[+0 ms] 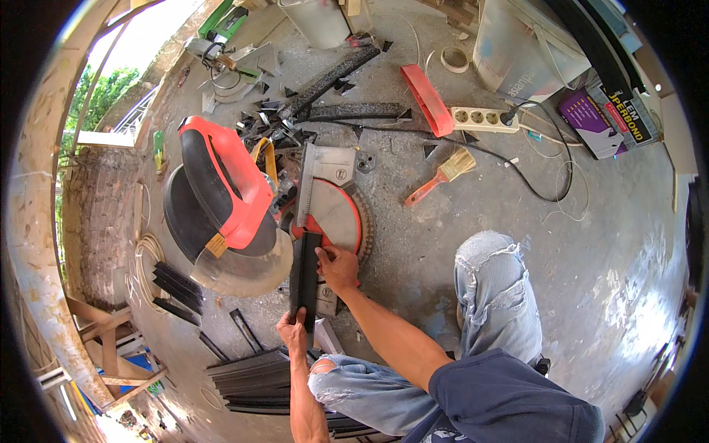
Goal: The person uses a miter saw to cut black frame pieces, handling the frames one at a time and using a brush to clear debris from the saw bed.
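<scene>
A short length of black moulding strip (pixel 305 275) lies across the bed of a mitre saw, against its metal fence (pixel 325 164). My left hand (pixel 293 331) grips the strip's near end, thumb on top. Further up, my right hand (pixel 339 269) has its fingers closed on the strip's right side. The saw's red and black handle (pixel 255 199) and blade guard rise to the left of both hands. Behind the strip shows the round turntable (pixel 341 214) with its red insert. Part of the strip's underside is hidden by my fingers.
Black offcuts (pixel 269 122) pile up behind the saw. Long black strips (pixel 255 380) lie at the near left. A paintbrush (pixel 443 176), a power strip (pixel 484 119) with a black cable, a box (pixel 591 122) and a white bucket (pixel 528 55) stand or lie to the right.
</scene>
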A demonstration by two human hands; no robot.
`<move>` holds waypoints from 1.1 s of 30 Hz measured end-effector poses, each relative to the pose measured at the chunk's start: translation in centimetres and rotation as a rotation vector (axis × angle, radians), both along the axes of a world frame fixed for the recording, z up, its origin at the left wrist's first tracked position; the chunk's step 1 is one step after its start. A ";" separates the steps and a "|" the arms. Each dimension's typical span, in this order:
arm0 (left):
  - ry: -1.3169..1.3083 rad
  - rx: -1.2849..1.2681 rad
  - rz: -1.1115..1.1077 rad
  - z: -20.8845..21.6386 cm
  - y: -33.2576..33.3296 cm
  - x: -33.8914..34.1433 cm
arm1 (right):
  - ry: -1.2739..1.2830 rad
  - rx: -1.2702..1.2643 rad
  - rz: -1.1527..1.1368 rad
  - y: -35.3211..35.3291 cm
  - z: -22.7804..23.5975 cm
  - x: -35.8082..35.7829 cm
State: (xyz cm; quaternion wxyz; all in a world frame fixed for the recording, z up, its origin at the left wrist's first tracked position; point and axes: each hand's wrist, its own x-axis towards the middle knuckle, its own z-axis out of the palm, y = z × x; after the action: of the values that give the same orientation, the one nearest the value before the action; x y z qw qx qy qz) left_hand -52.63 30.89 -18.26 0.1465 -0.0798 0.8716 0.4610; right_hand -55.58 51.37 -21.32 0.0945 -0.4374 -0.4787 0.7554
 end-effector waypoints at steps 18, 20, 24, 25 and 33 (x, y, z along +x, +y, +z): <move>-0.058 -0.239 -0.103 2.2 1.1 -1.5 | -0.062 -0.012 0.028 0.5 0.7 0.1; -0.021 -0.448 -0.122 3.6 2.2 -2.5 | -0.067 -0.016 0.029 0.7 1.0 0.0; 0.116 -0.432 -0.277 4.6 4.2 -5.5 | -0.105 0.007 0.088 0.9 1.3 0.0; 0.083 -0.453 -0.311 4.6 5.1 -6.4 | -0.107 0.005 0.086 1.0 1.5 0.0; -0.076 -0.614 -0.386 3.4 8.5 -8.6 | -0.139 -0.041 0.067 1.0 1.7 -0.2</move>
State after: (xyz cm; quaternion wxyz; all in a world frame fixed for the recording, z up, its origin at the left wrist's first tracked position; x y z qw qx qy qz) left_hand -61.22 39.40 -14.88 0.2324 0.0289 0.9623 0.1382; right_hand -55.79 52.36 -19.60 0.0268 -0.4741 -0.4831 0.7357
